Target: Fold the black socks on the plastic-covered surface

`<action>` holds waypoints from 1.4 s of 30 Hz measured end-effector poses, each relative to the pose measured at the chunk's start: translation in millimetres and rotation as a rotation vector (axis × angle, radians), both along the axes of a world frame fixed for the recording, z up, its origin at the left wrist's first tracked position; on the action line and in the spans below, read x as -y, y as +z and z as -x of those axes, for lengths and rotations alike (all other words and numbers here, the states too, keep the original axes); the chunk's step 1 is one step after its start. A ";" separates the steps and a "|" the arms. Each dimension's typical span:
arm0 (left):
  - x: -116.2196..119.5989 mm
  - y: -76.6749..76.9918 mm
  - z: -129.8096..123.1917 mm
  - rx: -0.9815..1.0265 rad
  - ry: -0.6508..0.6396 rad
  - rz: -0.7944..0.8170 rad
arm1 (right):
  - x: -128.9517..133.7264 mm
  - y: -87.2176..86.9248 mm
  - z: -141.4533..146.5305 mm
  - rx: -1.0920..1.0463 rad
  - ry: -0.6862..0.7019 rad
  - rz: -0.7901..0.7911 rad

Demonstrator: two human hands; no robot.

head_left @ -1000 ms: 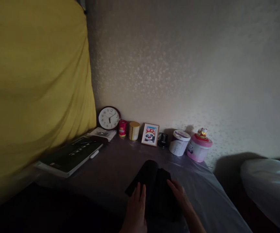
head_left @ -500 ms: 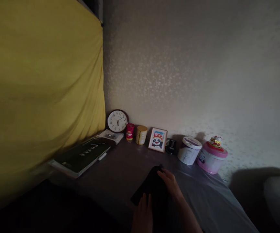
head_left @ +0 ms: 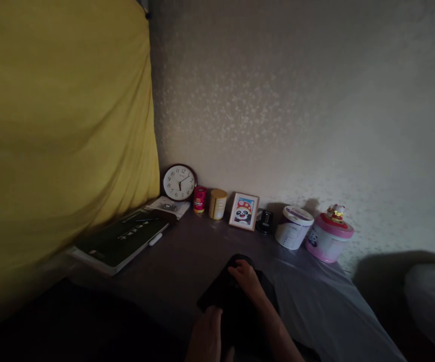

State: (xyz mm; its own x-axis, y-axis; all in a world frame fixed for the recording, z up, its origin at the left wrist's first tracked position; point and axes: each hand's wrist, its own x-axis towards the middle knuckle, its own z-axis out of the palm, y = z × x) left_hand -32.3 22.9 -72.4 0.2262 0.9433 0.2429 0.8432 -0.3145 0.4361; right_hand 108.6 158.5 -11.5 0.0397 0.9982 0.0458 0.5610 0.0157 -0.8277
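Gray cloth covers the desk [head_left: 187, 259]. Left hand [head_left: 206, 334] lies at the near-left part of the black cloth [head_left: 236, 306], grip indeterminable; right hand [head_left: 246, 279], fingers curled, touches its upper part, grip likewise unconfirmed.

My right hand [head_left: 246, 279] now reaches farther across the black cloth [head_left: 240, 314]. My left hand [head_left: 206, 334] seems more curled, though it's dim.

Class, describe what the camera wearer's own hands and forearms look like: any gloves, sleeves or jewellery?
The left hand and right hand are ungloved. The right forearm shows no sleeve, watch or bracelet; it is too dark to tell about rings.
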 end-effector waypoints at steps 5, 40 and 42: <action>-9.5 22.6 -16.0 -0.041 -0.204 -0.331 | 8.1 7.9 3.5 0.012 0.231 0.011; -23.6 2.4 -29.6 -0.139 -0.048 -0.076 | 7.7 0.5 -25.5 0.352 0.386 -0.537; -21.9 4.9 -30.7 -0.117 -0.053 -0.050 | -4.6 -1.2 -36.0 0.353 0.165 -0.500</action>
